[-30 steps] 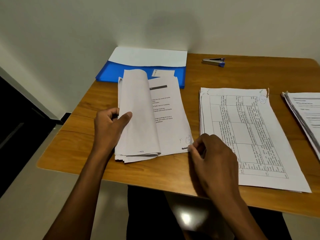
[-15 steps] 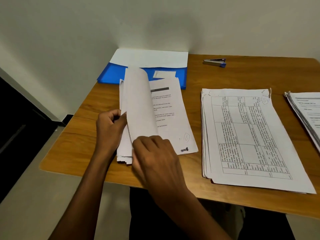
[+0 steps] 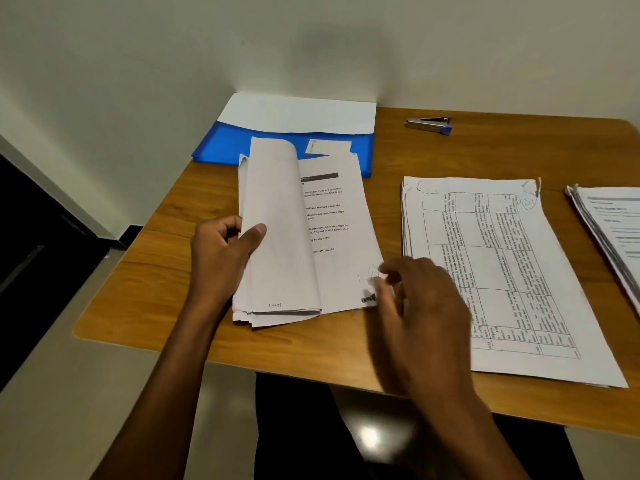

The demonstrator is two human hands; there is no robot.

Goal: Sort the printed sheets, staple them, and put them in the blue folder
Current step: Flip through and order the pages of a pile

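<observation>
A stack of printed sheets (image 3: pixel 341 216) lies at the table's left. Several of its pages (image 3: pixel 277 220) are turned over to the left in a curl. My left hand (image 3: pixel 221 252) grips those turned pages, thumb on top and fingers curled under their edge. My right hand (image 3: pixel 419 306) is motion-blurred at the lower right corner of the exposed sheet, thumb and forefinger slightly apart at the corner. The blue folder (image 3: pixel 218 147) lies open behind the stack, with a white sheet (image 3: pixel 298 112) on it. A stapler (image 3: pixel 429 124) sits at the back of the table.
A second stack, topped by a sheet with a printed table (image 3: pixel 502 258), lies in the middle of the wooden table (image 3: pixel 450 154). A third stack (image 3: pixel 616 230) runs off the right edge of view. The wall stands right behind the folder, and the floor drops away at left.
My right hand carried a page over to the left pile, then swung back to the lower right corner of the sheet now exposed. My left hand kept its hold on the turned pages.
</observation>
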